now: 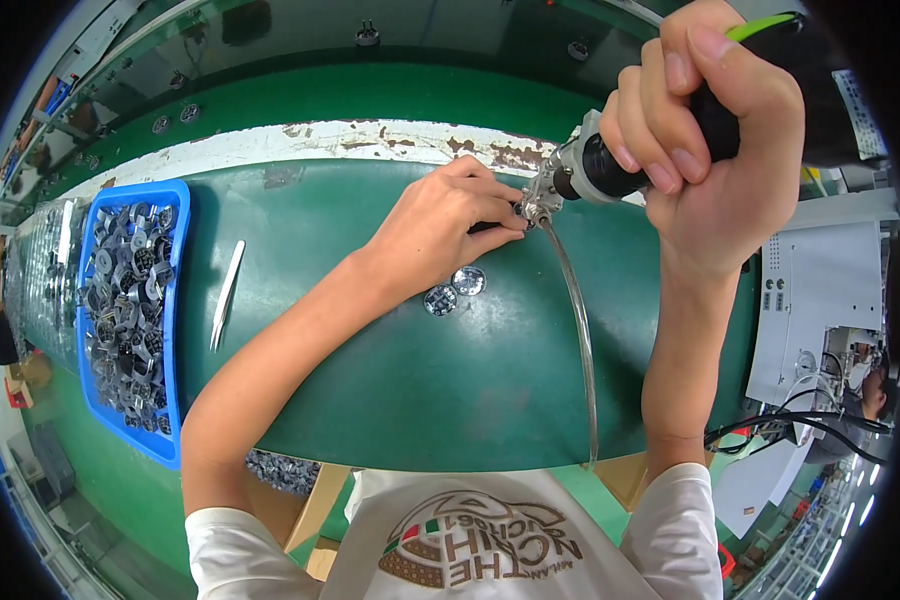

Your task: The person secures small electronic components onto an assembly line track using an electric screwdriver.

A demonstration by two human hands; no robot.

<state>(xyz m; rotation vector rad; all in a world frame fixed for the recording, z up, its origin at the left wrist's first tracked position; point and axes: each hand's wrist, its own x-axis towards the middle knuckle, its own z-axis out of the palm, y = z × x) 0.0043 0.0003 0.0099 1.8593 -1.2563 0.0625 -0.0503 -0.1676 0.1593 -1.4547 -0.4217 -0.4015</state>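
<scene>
My right hand [710, 130] is wrapped round the black body of a power screwdriver [620, 170] with a green lever, raised at the upper right. Its metal head [545, 192] reaches left to my left hand's fingertips, and a clear hose [578, 320] hangs from it toward the table's near edge. My left hand [445, 215] pinches a small dark part against the tip of that head; fingers hide most of the part. Just below the left hand, two small round parts [454, 289] with shiny faces lie side by side on the green mat [490, 390].
To the left stands a blue tray [182, 330] heaped with small grey round parts. Between it and my left arm lie white tweezers [227, 295]. A green conveyor belt [300, 95] carrying scattered parts runs beyond the worn white ledge [370, 138]. Cables [820, 420] and a white machine panel [800, 310] stand right.
</scene>
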